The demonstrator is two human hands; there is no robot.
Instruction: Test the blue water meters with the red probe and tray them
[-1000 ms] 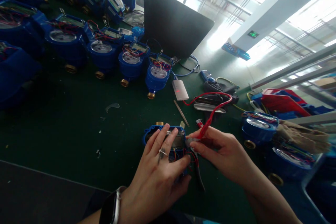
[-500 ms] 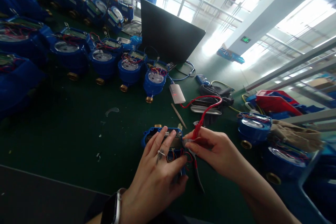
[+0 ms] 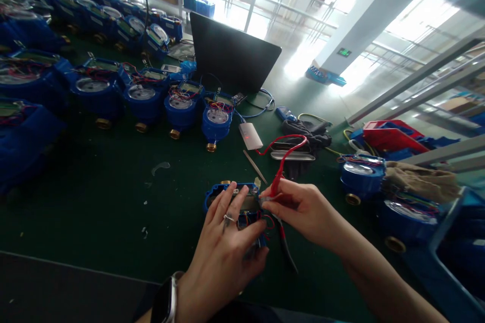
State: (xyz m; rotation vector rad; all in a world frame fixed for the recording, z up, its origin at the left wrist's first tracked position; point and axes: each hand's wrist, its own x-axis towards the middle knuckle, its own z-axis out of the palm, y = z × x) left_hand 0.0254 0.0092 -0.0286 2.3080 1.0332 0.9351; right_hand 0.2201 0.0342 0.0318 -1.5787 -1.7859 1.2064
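A blue water meter point(image 3: 251, 204) with an uncovered display and loose coloured wires lies on the green table. My left hand point(image 3: 231, 257) rests across it, two fingers over the display side, thumb and index finger bent around its near right side, holding it. Much of the meter is hidden under this hand. At its right edge my right hand point(image 3: 303, 207) pinches a grey connector point(image 3: 266, 201) on the end of a red cable point(image 3: 277, 181). Whether the connector is seated in the meter I cannot tell. Just below that hand lie pliers point(image 3: 288, 251) with red-and-black handles.
The red cable runs to a white box point(image 3: 250, 136) with a red light. A thin stick point(image 3: 255, 166) and an open metal case point(image 3: 292, 156) lie beyond my hands. More meters point(image 3: 217, 120) line the back left, before a laptop point(image 3: 233, 53). Others point(image 3: 362, 176) stand right.
The camera view has shifted slightly, so the background sits a little further left. Both hands keep nearly the same hold on the meter and the connector.
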